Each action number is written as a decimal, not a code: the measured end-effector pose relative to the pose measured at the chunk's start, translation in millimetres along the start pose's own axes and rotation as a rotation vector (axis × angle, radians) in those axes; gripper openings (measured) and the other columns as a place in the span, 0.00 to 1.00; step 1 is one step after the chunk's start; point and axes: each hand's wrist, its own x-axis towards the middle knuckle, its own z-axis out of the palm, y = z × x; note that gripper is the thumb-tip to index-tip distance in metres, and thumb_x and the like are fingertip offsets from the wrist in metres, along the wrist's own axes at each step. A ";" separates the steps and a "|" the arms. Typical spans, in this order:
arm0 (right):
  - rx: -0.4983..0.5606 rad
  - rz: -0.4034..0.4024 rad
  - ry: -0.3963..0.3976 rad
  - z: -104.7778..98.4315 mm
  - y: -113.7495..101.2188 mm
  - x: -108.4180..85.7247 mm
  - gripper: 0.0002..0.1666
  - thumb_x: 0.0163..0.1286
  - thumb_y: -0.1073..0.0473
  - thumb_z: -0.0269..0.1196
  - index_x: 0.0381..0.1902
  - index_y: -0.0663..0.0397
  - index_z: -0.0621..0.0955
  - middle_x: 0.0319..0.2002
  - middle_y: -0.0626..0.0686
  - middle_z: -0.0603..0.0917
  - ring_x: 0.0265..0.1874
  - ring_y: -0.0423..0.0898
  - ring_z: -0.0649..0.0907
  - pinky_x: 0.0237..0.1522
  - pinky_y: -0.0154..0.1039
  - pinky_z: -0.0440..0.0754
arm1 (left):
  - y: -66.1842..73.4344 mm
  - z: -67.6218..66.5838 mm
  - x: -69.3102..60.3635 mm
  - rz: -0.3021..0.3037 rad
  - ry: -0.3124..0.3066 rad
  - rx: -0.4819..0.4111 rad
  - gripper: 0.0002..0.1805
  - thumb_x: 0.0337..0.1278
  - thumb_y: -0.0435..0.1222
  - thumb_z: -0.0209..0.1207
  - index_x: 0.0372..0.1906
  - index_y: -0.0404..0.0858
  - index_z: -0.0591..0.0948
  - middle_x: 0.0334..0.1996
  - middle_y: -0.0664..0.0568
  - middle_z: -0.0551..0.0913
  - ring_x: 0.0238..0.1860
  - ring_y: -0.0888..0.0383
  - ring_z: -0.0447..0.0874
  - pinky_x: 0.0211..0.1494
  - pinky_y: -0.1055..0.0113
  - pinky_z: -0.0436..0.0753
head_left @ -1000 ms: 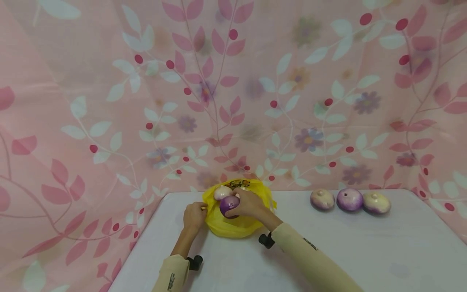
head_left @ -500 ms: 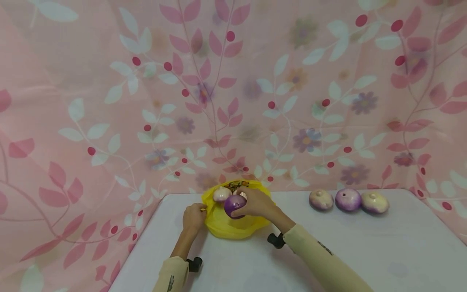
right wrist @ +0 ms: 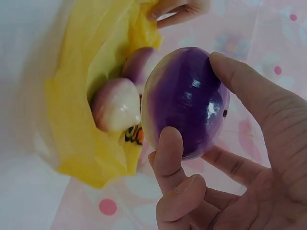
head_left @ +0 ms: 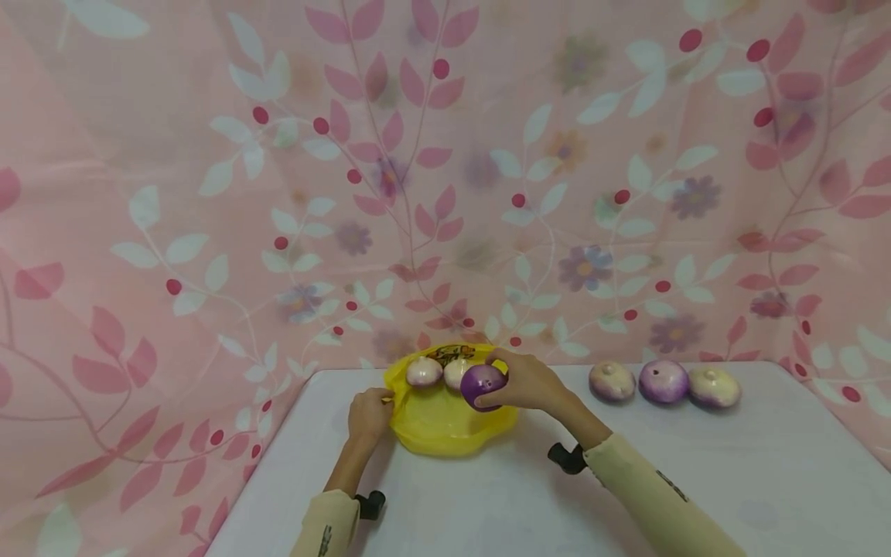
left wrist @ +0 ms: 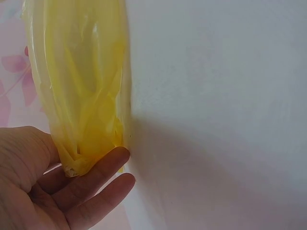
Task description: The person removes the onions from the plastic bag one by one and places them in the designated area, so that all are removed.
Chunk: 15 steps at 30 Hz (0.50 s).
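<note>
In my right hand (head_left: 532,382), fingers hold the purple onion (head_left: 480,388), shifted rightward and, I judge, nearly clear of the yellow bag (head_left: 445,435); pale onions (head_left: 424,373) lie left of those fingers. My left hand (head_left: 369,413) pinches the bag.

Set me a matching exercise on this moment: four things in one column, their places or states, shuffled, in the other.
Column one
1. dark purple vegetable
2. row of three vegetables
3. yellow bag
4. pair of paler vegetables

Column two
A. gripped at its edge by the left hand
B. lying inside the bag
C. held in the right hand
D. on the white table, toward the right in the head view

Right pairs: 1-C, 2-D, 3-A, 4-B
</note>
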 end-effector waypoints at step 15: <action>0.055 0.006 0.009 -22.4 39.6 -28.6 0.36 0.46 0.39 0.78 0.50 0.46 0.78 0.32 0.49 0.83 0.27 0.45 0.80 0.29 0.40 0.80 | -2.0 0.1 -2.1 0.045 0.024 -0.008 0.10 0.54 0.26 0.61 0.40 0.31 0.89 0.38 0.39 0.88 0.38 0.44 0.87 0.37 0.53 0.85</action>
